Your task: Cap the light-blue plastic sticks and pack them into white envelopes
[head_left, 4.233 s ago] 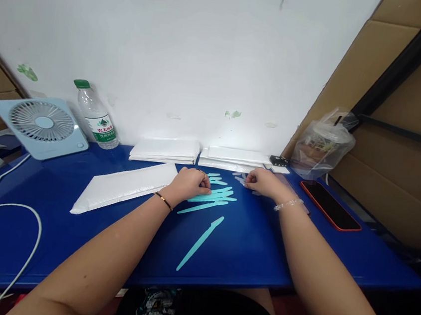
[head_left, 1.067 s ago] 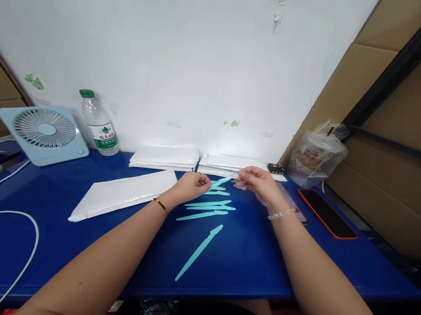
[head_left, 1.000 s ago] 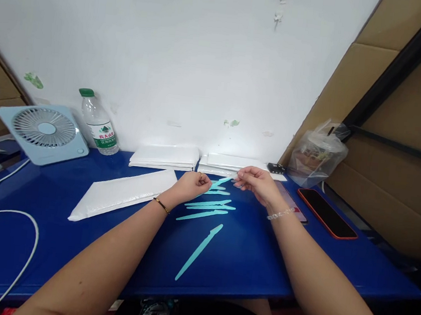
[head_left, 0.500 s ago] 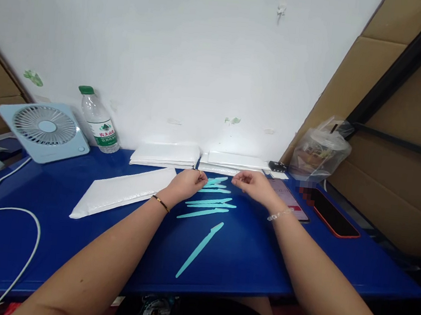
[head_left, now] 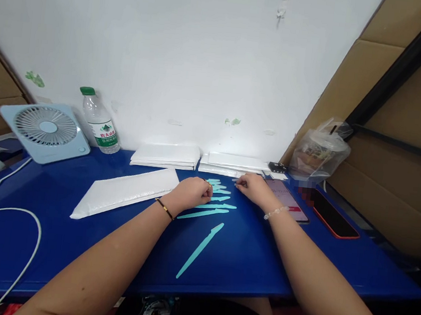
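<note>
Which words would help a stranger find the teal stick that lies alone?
Look at the blue table. There, teal sticks lie bunched between the left hand and right hand. The lone stick lies nearer the front edge, slanted, touching none.

Table (head_left: 260, 253) front open — teal razors (head_left: 213, 207) centre, envelope (head_left: 127, 191) left, phone (head_left: 333, 220) right.

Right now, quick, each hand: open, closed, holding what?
Left hand: curled on the teal sticks; grip cannot be told.
Right hand: half closed at the blue table; holding cannot be told.

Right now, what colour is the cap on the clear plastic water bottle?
The cap is green; head view.
</note>
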`<state>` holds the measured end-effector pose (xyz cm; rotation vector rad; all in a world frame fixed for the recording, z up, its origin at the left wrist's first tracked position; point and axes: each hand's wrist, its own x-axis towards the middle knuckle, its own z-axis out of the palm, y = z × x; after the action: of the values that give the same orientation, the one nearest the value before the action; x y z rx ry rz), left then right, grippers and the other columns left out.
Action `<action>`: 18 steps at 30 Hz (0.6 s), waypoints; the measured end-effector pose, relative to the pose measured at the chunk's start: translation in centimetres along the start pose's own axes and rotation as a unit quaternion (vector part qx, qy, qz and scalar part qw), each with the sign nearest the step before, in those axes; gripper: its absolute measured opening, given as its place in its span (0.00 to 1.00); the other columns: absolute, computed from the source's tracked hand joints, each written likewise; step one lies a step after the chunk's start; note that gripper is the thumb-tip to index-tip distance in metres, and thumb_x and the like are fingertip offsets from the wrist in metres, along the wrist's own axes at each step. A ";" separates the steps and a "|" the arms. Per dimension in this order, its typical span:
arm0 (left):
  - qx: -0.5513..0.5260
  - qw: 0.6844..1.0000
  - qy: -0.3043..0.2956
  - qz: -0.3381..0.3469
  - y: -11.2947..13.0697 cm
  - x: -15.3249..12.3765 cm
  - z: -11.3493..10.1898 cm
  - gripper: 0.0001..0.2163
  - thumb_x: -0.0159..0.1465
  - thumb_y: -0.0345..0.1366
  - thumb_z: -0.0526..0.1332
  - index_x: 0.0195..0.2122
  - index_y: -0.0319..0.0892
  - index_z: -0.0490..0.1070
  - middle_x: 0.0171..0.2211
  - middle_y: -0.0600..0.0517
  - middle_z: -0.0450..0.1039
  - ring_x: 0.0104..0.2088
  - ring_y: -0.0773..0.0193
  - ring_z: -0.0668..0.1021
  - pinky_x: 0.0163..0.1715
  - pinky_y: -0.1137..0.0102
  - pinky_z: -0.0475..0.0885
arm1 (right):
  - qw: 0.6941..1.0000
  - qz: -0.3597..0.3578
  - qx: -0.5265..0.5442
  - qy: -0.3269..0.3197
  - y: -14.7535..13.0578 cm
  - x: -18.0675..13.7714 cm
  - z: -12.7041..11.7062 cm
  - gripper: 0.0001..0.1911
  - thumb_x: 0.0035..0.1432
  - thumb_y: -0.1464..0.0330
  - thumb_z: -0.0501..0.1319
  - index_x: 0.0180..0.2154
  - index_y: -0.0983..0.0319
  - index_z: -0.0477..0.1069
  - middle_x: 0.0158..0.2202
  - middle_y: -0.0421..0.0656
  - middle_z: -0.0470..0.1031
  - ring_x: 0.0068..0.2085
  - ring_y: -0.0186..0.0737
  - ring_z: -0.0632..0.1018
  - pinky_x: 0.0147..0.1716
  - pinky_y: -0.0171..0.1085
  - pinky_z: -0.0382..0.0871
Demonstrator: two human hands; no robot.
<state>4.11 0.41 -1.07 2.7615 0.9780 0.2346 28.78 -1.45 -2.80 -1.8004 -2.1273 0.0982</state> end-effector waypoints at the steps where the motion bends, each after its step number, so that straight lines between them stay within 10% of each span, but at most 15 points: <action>1: 0.010 1.000 0.005 0.001 0.0 0.0 0.0 0.06 0.55 0.35 0.58 0.30 0.45 0.74 0.29 0.54 0.76 0.28 0.64 0.74 0.24 0.73 0.61 | 1.000 -0.001 -0.011 -0.005 -0.2 0.0 0.1 0.06 0.52 0.72 0.59 0.30 0.63 0.75 0.34 0.46 0.74 0.34 0.38 0.73 0.37 0.34 0.63; 18: 0.073 0.997 0.016 -0.009 0.3 0.3 0.1 0.10 0.52 0.29 0.54 0.27 0.42 0.76 0.24 0.49 0.75 0.25 0.63 0.74 0.24 0.72 0.61 | 0.936 0.005 0.304 -0.180 -0.4 -0.9 -1.4 0.07 0.46 0.68 0.64 0.30 0.64 0.72 0.25 0.40 0.75 0.23 0.30 0.71 0.25 0.31 0.66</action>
<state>4.56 0.41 -1.04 2.8863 1.0676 0.2135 28.90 -2.61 -1.57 -1.4887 -1.9891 1.0382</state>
